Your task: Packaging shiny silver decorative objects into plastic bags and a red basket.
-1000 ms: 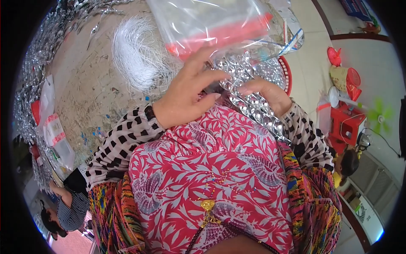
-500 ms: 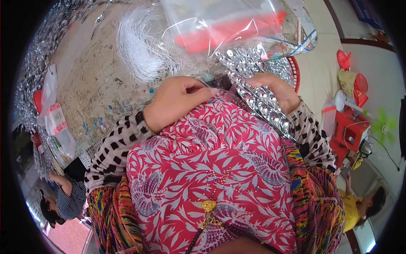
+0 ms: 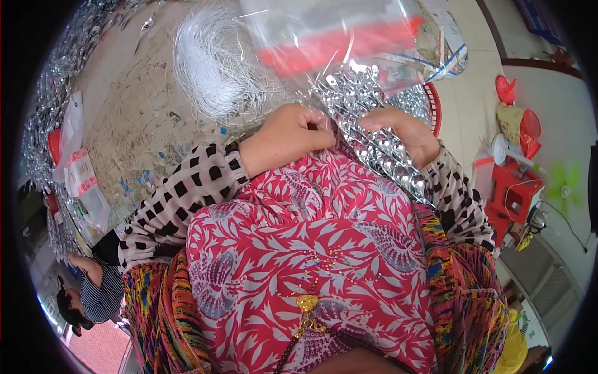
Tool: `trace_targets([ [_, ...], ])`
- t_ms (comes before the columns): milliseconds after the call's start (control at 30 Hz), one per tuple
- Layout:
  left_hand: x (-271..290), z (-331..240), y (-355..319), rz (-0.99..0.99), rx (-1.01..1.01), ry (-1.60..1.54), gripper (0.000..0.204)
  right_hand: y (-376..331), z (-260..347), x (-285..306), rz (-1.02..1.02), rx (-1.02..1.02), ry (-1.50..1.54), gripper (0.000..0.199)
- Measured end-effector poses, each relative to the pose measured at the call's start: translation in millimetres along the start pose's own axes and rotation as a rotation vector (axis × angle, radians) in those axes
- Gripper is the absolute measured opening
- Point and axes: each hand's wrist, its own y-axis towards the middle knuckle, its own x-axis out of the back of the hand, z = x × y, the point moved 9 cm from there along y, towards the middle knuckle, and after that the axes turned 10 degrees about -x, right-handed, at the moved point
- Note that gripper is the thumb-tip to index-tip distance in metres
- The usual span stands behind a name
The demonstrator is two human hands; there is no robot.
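As silver strands (image 3: 387, 161) slant, tops leftward

The left hand (image 3: 288, 138) is curling its fingers, not spreading them like a second ago. It is sitting nearer the silver strips (image 3: 356, 95) than half a second ago. The person in yellow (image 3: 514, 344) is showing lower down.

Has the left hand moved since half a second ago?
Yes: judged against the white thread bundle, the left hand has moved rightward, toward the silver strips.
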Motion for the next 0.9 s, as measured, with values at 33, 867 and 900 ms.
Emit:
trace_targets([
  [33, 0.0, 0.5, 0.2, -0.007, -0.002, -0.001, 0.017, -4.3, 12.1, 0.3, -0.081, -0.083, -0.009, 0.054],
  [867, 98.6, -102.9, -116.8, -0.268, -0.524, -0.719, 0.008, 74.4, 204.0, -95.4, 0.016, 0.670, -0.412, 0.039],
  [900, 107.4, -104.9, -136.4, -0.290, -0.525, -0.706, 0.008, 96.3, 207.4, -102.5, 0.032, 0.687, -0.402, 0.039],
])
